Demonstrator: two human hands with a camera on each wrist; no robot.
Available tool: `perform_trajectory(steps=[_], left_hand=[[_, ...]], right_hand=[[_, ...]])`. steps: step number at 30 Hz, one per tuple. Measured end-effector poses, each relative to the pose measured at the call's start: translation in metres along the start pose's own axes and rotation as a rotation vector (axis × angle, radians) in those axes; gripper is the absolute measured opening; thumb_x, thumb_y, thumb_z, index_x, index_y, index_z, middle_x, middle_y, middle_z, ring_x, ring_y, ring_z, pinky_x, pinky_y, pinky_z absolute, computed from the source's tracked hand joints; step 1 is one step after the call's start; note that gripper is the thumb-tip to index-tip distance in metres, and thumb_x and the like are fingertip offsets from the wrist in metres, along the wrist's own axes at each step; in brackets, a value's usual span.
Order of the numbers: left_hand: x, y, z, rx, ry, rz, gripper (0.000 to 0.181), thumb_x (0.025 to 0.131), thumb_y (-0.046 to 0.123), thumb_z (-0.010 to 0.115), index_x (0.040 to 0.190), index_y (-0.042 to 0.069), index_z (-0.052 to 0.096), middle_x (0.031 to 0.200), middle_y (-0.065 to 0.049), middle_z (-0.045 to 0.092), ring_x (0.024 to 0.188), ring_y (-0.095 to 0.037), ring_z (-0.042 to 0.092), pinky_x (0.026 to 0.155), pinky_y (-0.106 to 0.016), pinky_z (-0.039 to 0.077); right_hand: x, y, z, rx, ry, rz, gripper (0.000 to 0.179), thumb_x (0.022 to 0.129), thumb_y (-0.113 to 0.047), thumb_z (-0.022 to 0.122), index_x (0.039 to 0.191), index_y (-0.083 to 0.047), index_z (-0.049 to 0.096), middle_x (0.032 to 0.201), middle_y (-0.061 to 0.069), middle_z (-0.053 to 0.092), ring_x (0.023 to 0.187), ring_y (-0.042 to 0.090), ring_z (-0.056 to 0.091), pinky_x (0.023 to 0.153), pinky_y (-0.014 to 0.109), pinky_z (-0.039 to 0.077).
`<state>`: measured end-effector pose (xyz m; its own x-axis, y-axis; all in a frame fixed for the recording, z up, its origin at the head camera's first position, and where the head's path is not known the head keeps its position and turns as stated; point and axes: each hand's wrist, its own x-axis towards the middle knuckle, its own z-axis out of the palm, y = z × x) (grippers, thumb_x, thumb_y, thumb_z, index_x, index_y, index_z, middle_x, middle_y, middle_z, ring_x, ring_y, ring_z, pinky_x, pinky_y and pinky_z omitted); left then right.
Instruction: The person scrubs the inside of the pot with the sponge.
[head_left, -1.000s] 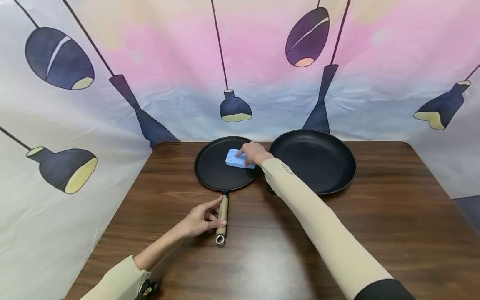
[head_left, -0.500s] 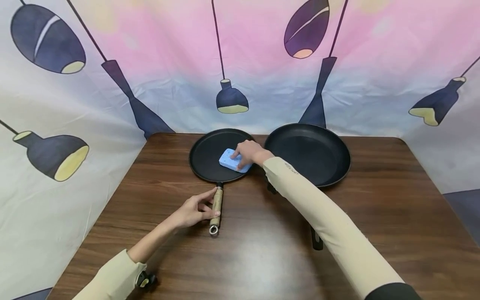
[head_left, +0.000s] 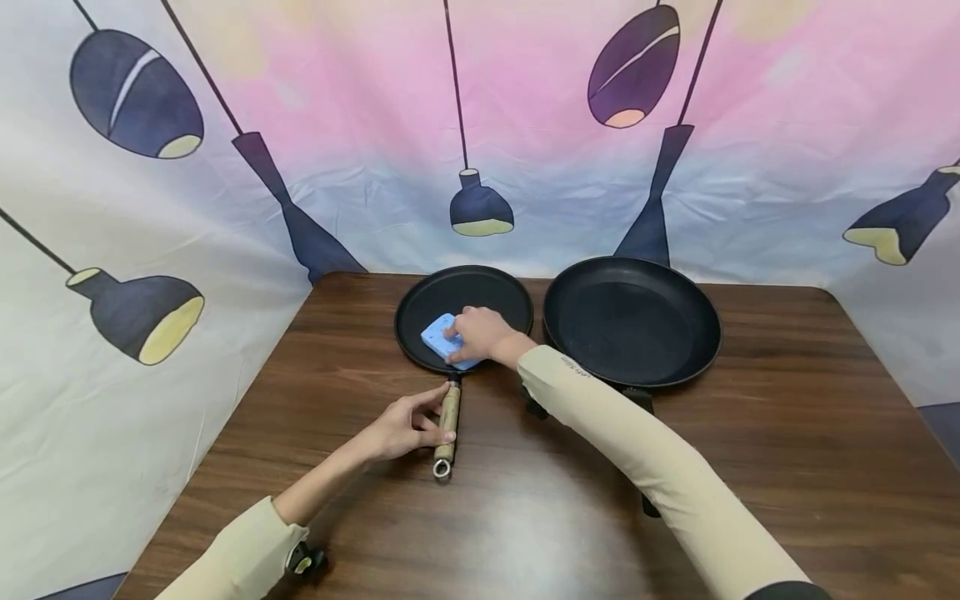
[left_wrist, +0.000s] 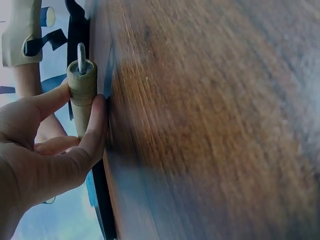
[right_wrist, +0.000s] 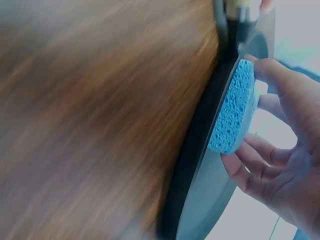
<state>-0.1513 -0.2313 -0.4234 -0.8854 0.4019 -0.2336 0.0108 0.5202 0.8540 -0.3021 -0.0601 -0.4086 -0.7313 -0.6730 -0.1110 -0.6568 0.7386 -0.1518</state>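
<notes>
A flat black crepe pan point(head_left: 480, 290) with a pale wooden handle point(head_left: 447, 417) lies at the back of the table. My left hand point(head_left: 401, 427) pinches that handle between thumb and fingers; the left wrist view shows the handle's end point(left_wrist: 82, 82) and its metal ring close up. On the pan's near left part, my right hand point(head_left: 483, 333) grips a light blue sponge point(head_left: 437, 333). Seen from the right wrist, the porous sponge point(right_wrist: 233, 107) sits just inside the pan's rim, with fingers at both its ends. The hand covers part of the sponge in the head view.
Right of the crepe pan stands a larger, deeper black frying pan point(head_left: 633, 321), its handle partly under my right sleeve point(head_left: 622, 433). Both rest on a brown wooden table point(head_left: 795, 433). Behind hangs a cloth backdrop point(head_left: 360, 100) printed with lamps.
The sponge has moved in my right hand from the pan's right side toward its near left edge, and has turned. My left hand keeps its hold on the handle.
</notes>
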Motion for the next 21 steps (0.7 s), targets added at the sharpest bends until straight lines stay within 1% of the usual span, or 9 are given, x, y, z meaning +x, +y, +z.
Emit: perform_trajectory(steps=[2, 5, 9, 12, 14, 17, 21], left_hand=[[0.0, -0.001, 0.0, 0.004, 0.0, 0.005, 0.08, 0.092, 0.012, 0.077, 0.157, -0.004, 0.033, 0.125, -0.028, 0.057, 0.092, -0.02, 0.074, 0.066, -0.019, 0.053], [0.0, -0.001, 0.0, 0.008, -0.003, 0.005, 0.081, 0.092, 0.014, 0.077, 0.157, -0.004, 0.032, 0.127, -0.028, 0.057, 0.093, -0.02, 0.074, 0.067, -0.019, 0.053], [0.0, -0.002, 0.0, -0.008, -0.004, 0.007, 0.08, 0.093, 0.014, 0.077, 0.157, -0.003, 0.032, 0.127, -0.028, 0.056, 0.093, -0.019, 0.073, 0.067, -0.019, 0.053], [0.0, -0.003, 0.002, -0.017, -0.008, 0.021, 0.08, 0.093, 0.014, 0.077, 0.157, -0.004, 0.032, 0.126, -0.028, 0.057, 0.092, -0.019, 0.073, 0.066, -0.019, 0.053], [0.0, -0.005, 0.003, -0.023, -0.016, 0.027, 0.08, 0.093, 0.015, 0.077, 0.157, -0.004, 0.032, 0.126, -0.028, 0.057, 0.092, -0.019, 0.073, 0.066, -0.019, 0.053], [0.0, -0.006, 0.001, -0.028, -0.015, 0.021, 0.081, 0.093, 0.014, 0.077, 0.157, -0.003, 0.032, 0.126, -0.027, 0.057, 0.093, -0.02, 0.073, 0.067, -0.019, 0.053], [0.003, -0.006, -0.003, -0.025, -0.008, -0.001, 0.08, 0.092, 0.015, 0.078, 0.157, -0.002, 0.033, 0.126, -0.026, 0.057, 0.093, -0.019, 0.073, 0.068, -0.019, 0.053]], right_hand=[[0.006, -0.01, 0.003, -0.001, 0.02, 0.005, 0.055, 0.094, -0.051, 0.072, 0.141, -0.025, 0.063, 0.142, 0.001, 0.064, 0.124, 0.024, 0.06, 0.102, 0.04, 0.057], [0.018, -0.022, 0.007, 0.012, 0.058, 0.044, 0.053, 0.095, -0.051, 0.071, 0.14, -0.025, 0.063, 0.139, 0.0, 0.065, 0.12, 0.023, 0.062, 0.099, 0.037, 0.059], [0.035, -0.033, 0.009, 0.041, 0.101, 0.143, 0.053, 0.096, -0.053, 0.068, 0.142, -0.026, 0.062, 0.138, 0.005, 0.064, 0.12, 0.025, 0.061, 0.096, 0.037, 0.06], [0.048, -0.037, 0.012, 0.059, 0.114, 0.213, 0.053, 0.098, -0.053, 0.065, 0.144, -0.028, 0.059, 0.138, 0.009, 0.061, 0.12, 0.028, 0.059, 0.093, 0.039, 0.06], [0.054, -0.039, 0.014, 0.068, 0.118, 0.243, 0.053, 0.098, -0.052, 0.064, 0.146, -0.028, 0.058, 0.138, 0.012, 0.059, 0.119, 0.029, 0.058, 0.09, 0.039, 0.06], [0.06, -0.038, 0.016, 0.048, 0.115, 0.252, 0.054, 0.1, -0.052, 0.061, 0.148, -0.029, 0.056, 0.139, 0.012, 0.057, 0.118, 0.029, 0.056, 0.087, 0.038, 0.06], [0.061, -0.037, 0.013, -0.031, 0.076, 0.212, 0.057, 0.101, -0.056, 0.057, 0.152, -0.031, 0.049, 0.145, 0.011, 0.054, 0.123, 0.028, 0.054, 0.093, 0.038, 0.059]])
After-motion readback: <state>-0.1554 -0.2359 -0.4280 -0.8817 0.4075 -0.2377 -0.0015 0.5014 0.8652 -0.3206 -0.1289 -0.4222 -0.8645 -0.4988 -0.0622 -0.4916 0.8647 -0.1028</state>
